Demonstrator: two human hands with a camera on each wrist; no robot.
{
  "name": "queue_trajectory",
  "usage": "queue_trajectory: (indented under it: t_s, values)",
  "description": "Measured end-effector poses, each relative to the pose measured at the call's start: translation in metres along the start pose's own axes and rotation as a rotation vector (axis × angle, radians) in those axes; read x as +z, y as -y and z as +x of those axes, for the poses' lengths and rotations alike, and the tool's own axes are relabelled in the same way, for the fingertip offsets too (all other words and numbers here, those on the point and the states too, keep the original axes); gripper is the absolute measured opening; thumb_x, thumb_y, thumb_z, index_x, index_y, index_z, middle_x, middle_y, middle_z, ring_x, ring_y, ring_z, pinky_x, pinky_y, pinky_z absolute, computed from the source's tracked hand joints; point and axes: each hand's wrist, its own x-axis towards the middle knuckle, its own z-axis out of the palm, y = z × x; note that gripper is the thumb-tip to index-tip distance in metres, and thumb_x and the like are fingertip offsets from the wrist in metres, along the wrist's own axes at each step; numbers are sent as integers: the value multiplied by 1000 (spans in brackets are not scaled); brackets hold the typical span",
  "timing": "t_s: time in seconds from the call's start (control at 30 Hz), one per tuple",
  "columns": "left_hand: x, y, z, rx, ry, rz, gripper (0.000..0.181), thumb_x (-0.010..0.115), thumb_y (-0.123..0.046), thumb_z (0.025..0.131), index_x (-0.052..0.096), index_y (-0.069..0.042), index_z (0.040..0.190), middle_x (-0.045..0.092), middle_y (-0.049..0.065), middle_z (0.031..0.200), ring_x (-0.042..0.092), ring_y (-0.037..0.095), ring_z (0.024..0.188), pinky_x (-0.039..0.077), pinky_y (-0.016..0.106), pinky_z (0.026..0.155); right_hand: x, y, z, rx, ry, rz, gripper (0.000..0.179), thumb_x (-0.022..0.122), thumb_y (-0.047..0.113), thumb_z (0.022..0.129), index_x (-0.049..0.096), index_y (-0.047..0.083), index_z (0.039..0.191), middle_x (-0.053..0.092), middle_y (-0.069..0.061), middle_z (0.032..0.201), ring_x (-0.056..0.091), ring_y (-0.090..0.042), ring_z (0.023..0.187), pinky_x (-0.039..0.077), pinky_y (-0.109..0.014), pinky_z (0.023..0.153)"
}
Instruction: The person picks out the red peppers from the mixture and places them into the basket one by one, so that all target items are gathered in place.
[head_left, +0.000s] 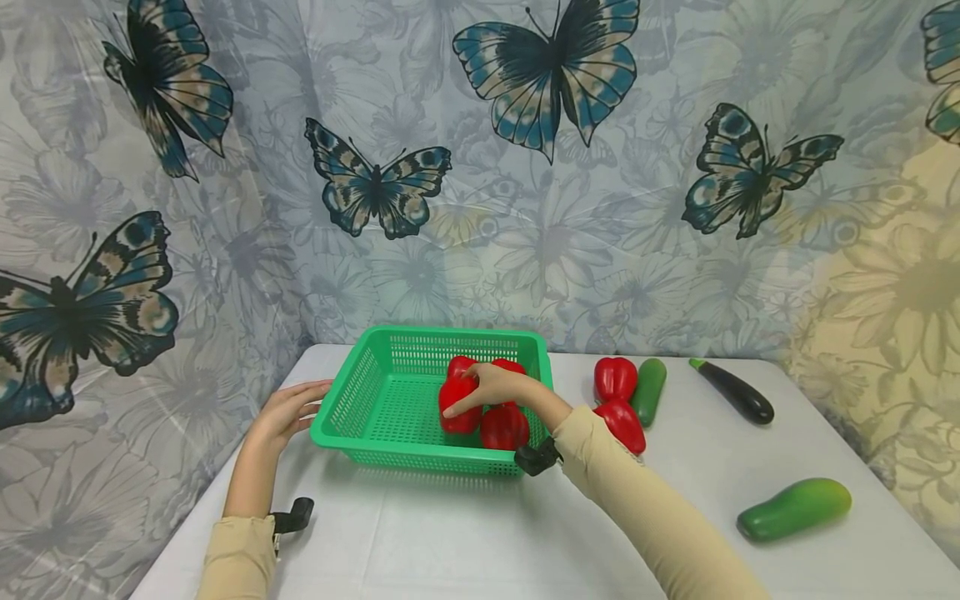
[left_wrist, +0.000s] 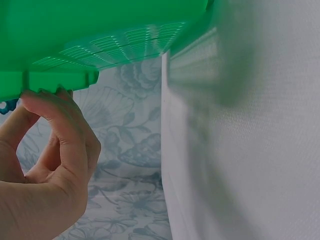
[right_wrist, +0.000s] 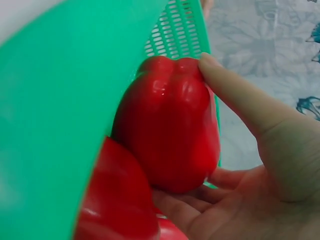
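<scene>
A green plastic basket (head_left: 337, 439) with slotted walls stands on the white table. Inside its right half, my right hand (head_left: 501, 386) grips a red bell pepper (head_left: 461, 422), thumb on one side and fingers around the other. The right wrist view shows this pepper (right_wrist: 167, 125) large, with another red pepper (right_wrist: 117, 192) right beside it. More red peppers, one nearer the front wall (head_left: 506, 427) and others behind, lie around my right hand in the basket. At the basket's left rim, my left hand (head_left: 285, 411) touches the edge with its fingertips, fingers gently bent (left_wrist: 65, 135).
Right of the basket lie two red peppers, one behind (head_left: 615, 379) and one in front (head_left: 624, 427), beside a cucumber (head_left: 649, 392). Farther right are a dark eggplant (head_left: 735, 392) and, nearer the front, a large green oblong vegetable (head_left: 795, 510). Butterfly-patterned cloth (head_left: 495, 250) hangs behind the table.
</scene>
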Motion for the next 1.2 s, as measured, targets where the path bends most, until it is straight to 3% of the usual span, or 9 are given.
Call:
queue_trajectory:
  t_s: [0.2, 0.53, 0.87, 1.2]
  values:
    - [0, 0, 0, -3, 2, -1, 62, 64, -37, 95, 48, -1, 142, 63, -23, 97, 64, 0, 90, 54, 21, 80, 3, 1, 0, 5, 38, -11, 85, 80, 47, 77, 44, 7, 143, 50, -8, 137, 47, -24, 121, 55, -42, 89]
    - [0, -2, -2, -2, 8, -7, 60, 64, -36, 96, 48, -1, 142, 62, -23, 97, 63, 1, 91, 54, 21, 80, 13, -3, 3, 0, 53, -41, 87, 81, 50, 74, 45, 7, 141, 48, -9, 140, 45, -25, 125, 50, -45, 98]
    - [1, -4, -4, -4, 7, -21, 59, 65, -35, 95, 50, -2, 141, 63, -23, 95, 64, 2, 91, 54, 21, 79, 23, -2, 2, -12, 20, -107, 82, 83, 47, 73, 48, 7, 135, 55, -8, 125, 51, -23, 113, 55, -42, 88]
    - [0, -3, -3, -5, 11, -28, 58, 65, -34, 95, 51, -2, 141, 63, -23, 95, 64, 3, 91, 54, 21, 79, 30, -2, 3, -40, 9, -137, 80, 84, 42, 74, 48, 5, 134, 58, -9, 122, 54, -23, 110, 56, -42, 87]
